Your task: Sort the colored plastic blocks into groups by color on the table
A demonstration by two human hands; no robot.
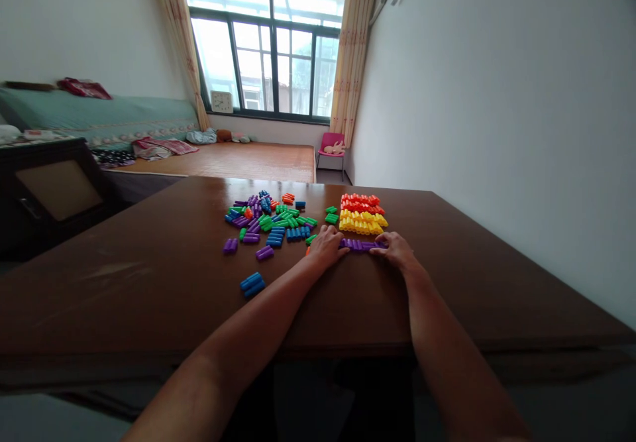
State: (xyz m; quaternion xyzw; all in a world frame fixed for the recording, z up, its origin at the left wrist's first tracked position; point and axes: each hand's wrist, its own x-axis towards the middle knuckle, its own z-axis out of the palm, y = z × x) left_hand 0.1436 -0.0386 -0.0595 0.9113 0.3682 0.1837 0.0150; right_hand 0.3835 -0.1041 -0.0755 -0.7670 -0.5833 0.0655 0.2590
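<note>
A row of purple pieces [358, 246] lies on the brown table [199, 323] between my two hands. My left hand [326, 246] pinches its left end, and my right hand [395, 248] has its fingers closed on the right end. Just beyond the purple row are yellow rows [361, 222], with red-orange rows [360, 203] behind them. A few green pieces [331, 215] sit left of the yellow rows. To the left, a loose pile [258, 213] mixes purple, green, blue and orange pieces.
Blue pieces [253, 284] lie nearer the front, left of my left forearm. Loose purple pieces [265, 252] are at the pile's near side. Past the table stand a bed [268, 157] and a pink chair [331, 142]; a dark cabinet [54, 187] is at left.
</note>
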